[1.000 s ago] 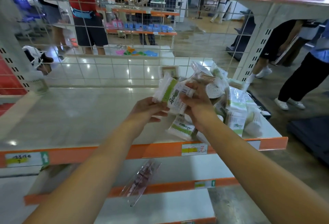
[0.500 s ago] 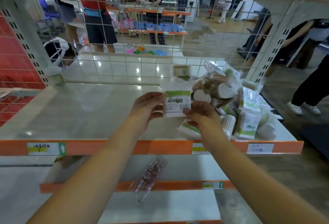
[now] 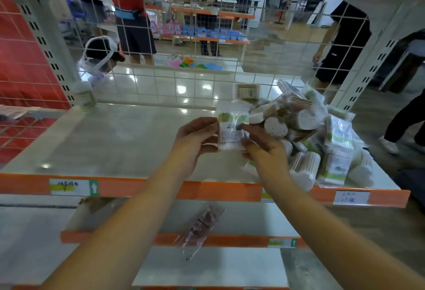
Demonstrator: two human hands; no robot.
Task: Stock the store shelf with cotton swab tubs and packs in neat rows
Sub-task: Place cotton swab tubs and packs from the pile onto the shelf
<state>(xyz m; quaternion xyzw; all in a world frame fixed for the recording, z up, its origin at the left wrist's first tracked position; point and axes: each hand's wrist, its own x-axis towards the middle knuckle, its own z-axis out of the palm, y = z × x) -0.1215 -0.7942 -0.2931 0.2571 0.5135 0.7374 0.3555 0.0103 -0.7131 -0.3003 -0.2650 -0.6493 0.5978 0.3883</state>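
Observation:
A clear cotton swab pack with a green and white label is held upright above the pale shelf board. My left hand grips its left edge and my right hand pinches its right side. To the right on the same shelf lies a loose heap of cotton swab tubs and packs, round tubs lying on their sides among flat bagged packs. One small box of swabs stands at the back against the wire grid.
A white bottle stands at the shelf's back left corner by the upright. An orange price rail edges the front. A clear packet hangs over the lower shelf's rail. Several people stand beyond the wire grid back.
Both hands lifted the pack off the heap, brought it left and turned it upright; its label now faces me differently than half a second ago.

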